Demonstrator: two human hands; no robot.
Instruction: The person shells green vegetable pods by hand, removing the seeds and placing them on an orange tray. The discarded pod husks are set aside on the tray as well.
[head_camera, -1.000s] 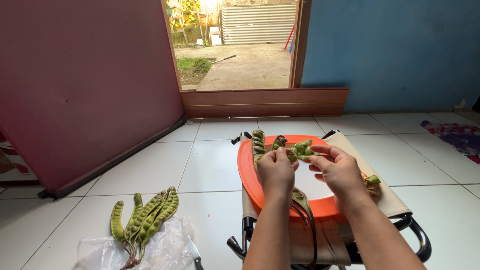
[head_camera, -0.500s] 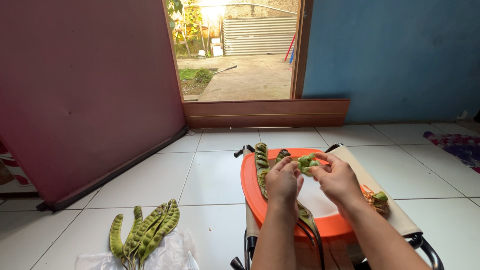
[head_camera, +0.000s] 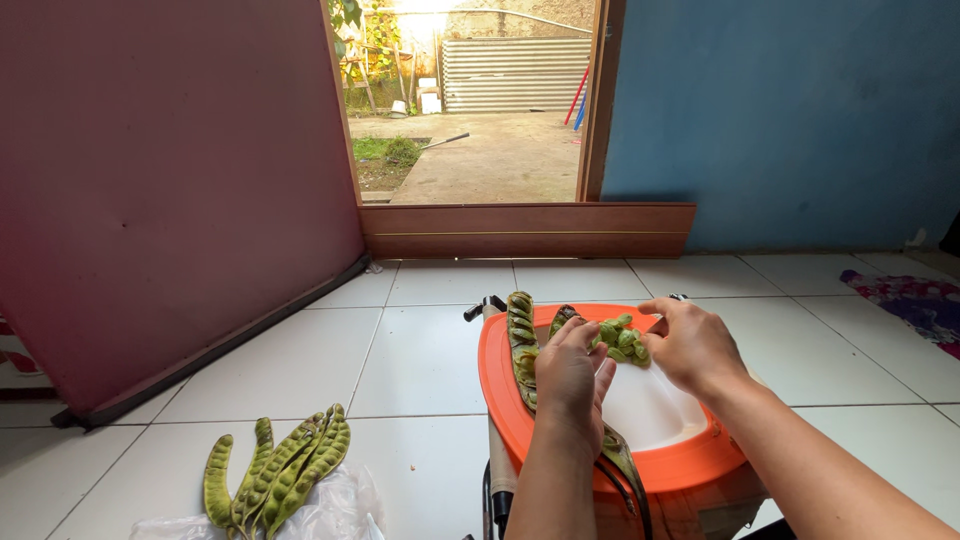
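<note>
Pinching a green bean pod (head_camera: 622, 338) from both ends: left hand (head_camera: 570, 375) and right hand (head_camera: 690, 345), fingers curled on it, over the orange-rimmed cutting board (head_camera: 505, 400). Long pod strips (head_camera: 521, 345) lie along the board's left edge. Bunch of whole pods (head_camera: 275, 475) sits on a plastic bag (head_camera: 330, 510), on the floor, well apart.

We saw an orange-rimmed board (head_camera: 500, 400) with a white centre, green peeled beans (head_camera: 622, 338) on it, green pods (head_camera: 280, 475) on clear plastic (head_camera: 330, 512), white floor tiles (head_camera: 420, 360), a maroon door (head_camera: 170, 190) and a blue wall (head_camera: 790, 120).
</note>
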